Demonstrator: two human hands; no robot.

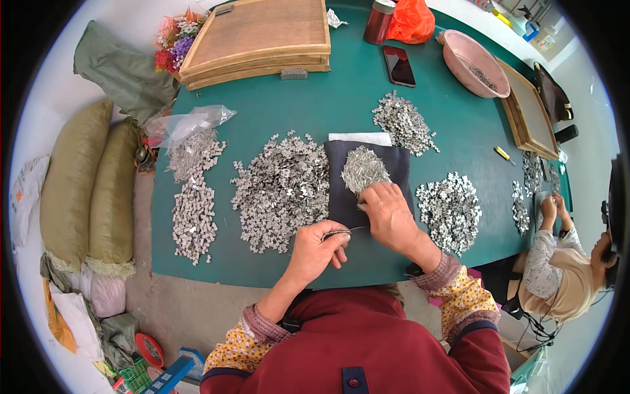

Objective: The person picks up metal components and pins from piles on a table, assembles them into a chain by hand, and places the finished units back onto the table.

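My left hand [310, 253] is closed around a short, dark metal strip [336, 233], pinched between thumb and forefinger. A thin, pin-like bit pokes out of the strip's right end. My right hand [392, 215] rests at the near edge of a heap of thin silver pins [363, 169], its fingertips pressed together and pointing down. What those fingertips hold, if anything, is hidden. Beneath the pins lies a dark cloth [340, 209]. Small metal links form a large pile [282, 194] left of the cloth, with another link pile [449, 213] to its right.
Further link piles sit at the far right [403, 123] and left [193, 220] of the green table [289, 105]. Wooden trays [262, 39], a phone [399, 65], a red flask [379, 23] and a pink basin [469, 59] line the back. Another person [558, 269] works at right.
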